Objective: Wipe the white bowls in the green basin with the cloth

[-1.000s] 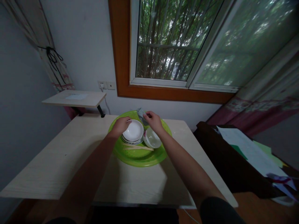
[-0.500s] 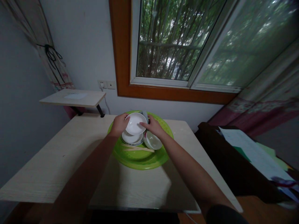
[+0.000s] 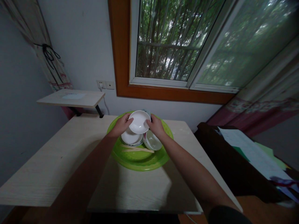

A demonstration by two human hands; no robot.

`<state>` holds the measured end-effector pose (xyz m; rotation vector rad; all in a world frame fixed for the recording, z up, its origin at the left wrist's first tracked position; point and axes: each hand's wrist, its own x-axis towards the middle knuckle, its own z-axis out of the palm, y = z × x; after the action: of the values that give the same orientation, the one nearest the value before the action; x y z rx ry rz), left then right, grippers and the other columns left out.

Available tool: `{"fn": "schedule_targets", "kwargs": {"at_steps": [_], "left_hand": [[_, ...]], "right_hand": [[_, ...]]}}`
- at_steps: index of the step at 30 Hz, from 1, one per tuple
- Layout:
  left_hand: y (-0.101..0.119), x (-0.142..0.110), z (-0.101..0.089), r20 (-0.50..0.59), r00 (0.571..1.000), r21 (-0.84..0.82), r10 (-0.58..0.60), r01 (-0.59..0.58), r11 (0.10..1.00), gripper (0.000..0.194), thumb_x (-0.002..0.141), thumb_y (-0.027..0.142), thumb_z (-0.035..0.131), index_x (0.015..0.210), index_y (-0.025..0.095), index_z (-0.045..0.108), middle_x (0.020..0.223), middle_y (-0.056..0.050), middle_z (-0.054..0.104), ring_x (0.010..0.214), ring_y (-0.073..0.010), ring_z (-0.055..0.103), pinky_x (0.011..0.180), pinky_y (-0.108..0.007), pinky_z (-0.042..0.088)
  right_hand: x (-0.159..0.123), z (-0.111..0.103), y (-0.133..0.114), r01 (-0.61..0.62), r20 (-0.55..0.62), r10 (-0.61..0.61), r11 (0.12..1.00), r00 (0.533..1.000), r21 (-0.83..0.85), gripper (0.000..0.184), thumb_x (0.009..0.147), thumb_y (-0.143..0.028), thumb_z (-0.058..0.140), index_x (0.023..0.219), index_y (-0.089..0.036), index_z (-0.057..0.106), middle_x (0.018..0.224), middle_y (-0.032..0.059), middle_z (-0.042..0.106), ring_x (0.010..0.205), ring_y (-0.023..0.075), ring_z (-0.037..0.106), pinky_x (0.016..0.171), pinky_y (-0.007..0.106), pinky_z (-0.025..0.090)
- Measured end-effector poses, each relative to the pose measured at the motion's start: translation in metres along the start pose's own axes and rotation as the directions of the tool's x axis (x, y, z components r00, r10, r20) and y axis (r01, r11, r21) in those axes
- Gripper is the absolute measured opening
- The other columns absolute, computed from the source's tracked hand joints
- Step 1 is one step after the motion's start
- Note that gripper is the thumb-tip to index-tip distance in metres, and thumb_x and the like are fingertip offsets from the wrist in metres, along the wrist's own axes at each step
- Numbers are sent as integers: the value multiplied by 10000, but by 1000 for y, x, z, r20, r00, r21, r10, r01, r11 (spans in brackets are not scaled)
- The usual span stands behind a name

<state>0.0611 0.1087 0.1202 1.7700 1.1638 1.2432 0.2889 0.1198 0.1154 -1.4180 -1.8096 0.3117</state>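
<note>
A small white dish (image 3: 139, 121) is lifted and tilted toward me above the far part of a round green tray (image 3: 140, 160). My left hand (image 3: 121, 125) grips its left rim. My right hand (image 3: 156, 126) is closed at its right rim, with a grey cloth (image 3: 147, 111) just showing behind the dish. Below the lifted dish lies a stack of white dishes (image 3: 130, 138). A white bowl (image 3: 153, 140) leans on its side to the right of the stack. Wooden chopsticks (image 3: 136, 148) lie across the tray in front of them.
The tray sits on a pale wooden table (image 3: 58, 161) against a white wall under a window. A small raised shelf (image 3: 71, 98) stands at the table's back left. A dark cabinet with papers (image 3: 247, 152) is to the right.
My left hand has lifted the top white dish off the stack and tilted it up. My right hand, holding the grey cloth, has come in against the dish's right side.
</note>
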Motion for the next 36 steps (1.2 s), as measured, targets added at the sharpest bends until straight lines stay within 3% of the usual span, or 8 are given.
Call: {"fn": "schedule_targets", "kwargs": {"at_steps": [7, 12, 17, 20, 23, 29, 32, 36], "left_hand": [[-7, 1, -1, 69, 997, 15, 29, -30, 999, 432, 930, 475, 540, 1264, 212, 614, 1235, -74, 697, 1133, -235, 646, 984, -313, 491], [-3, 0, -2, 13, 999, 9, -31, 31, 999, 418, 961, 494, 448, 1217, 207, 612, 1204, -75, 686, 1104, -234, 629, 974, -317, 474], [-1, 1, -6, -66, 997, -46, -52, 49, 998, 379, 948, 487, 446, 1120, 197, 618, 1106, -72, 686, 1029, -227, 621, 918, -321, 478], [-1, 0, -8, -88, 994, -61, -63, 58, 996, 362, 935, 491, 471, 1079, 195, 621, 1037, -64, 682, 964, -219, 619, 864, -313, 484], [1, -1, -9, -74, 994, -61, -83, 78, 995, 352, 925, 493, 501, 1064, 196, 626, 977, -54, 677, 893, -208, 614, 798, -298, 477], [-2, 1, -7, -52, 992, -101, -111, 106, 989, 363, 916, 505, 511, 1078, 203, 634, 1008, -46, 688, 897, -194, 623, 808, -285, 472], [-5, 3, -7, -66, 992, -103, -108, 101, 990, 375, 914, 508, 506, 1106, 210, 629, 1027, -45, 690, 912, -195, 625, 823, -282, 473], [-8, 3, -8, -66, 994, -85, -90, 85, 993, 362, 923, 515, 490, 1078, 214, 619, 965, -34, 673, 864, -193, 610, 787, -279, 476]], "right_hand": [[2, -2, 1, -18, 9, 18, 999, 1000, 30, 241, 865, -394, 557, 920, -186, 664, 809, 47, 691, 673, 188, 557, 626, 268, 402], [0, -2, -4, 9, -20, -7, 998, 1000, 70, 432, 904, -586, 548, 823, -181, 675, 665, 3, 616, 594, 148, 481, 566, 251, 319], [-1, -10, -8, 66, -102, -53, 991, 993, 120, 503, 943, -601, 514, 794, -162, 708, 673, 1, 625, 629, 145, 511, 606, 256, 351], [-1, -14, -10, 171, -207, -141, 977, 968, 131, 423, 970, -515, 520, 875, -163, 734, 817, 43, 685, 766, 181, 594, 723, 282, 445], [-3, -13, -14, 353, -255, -319, 930, 913, 98, 309, 975, -384, 538, 1093, -169, 727, 1149, 123, 672, 1035, 227, 617, 921, 350, 487], [-17, -8, -34, 579, 84, -573, 804, 816, -134, 457, 906, -226, 618, 1362, -219, 601, 1417, 150, 534, 1290, 301, 492, 1081, 499, 426], [-22, -8, -41, 625, 162, -607, 774, 778, -103, 477, 908, -230, 622, 1382, -221, 566, 1443, 137, 531, 1306, 298, 493, 1085, 505, 426], [-26, -10, -42, 633, 263, -602, 773, 754, -44, 333, 959, -273, 568, 1271, -174, 627, 1358, 133, 602, 1209, 259, 581, 1030, 434, 485]]}}
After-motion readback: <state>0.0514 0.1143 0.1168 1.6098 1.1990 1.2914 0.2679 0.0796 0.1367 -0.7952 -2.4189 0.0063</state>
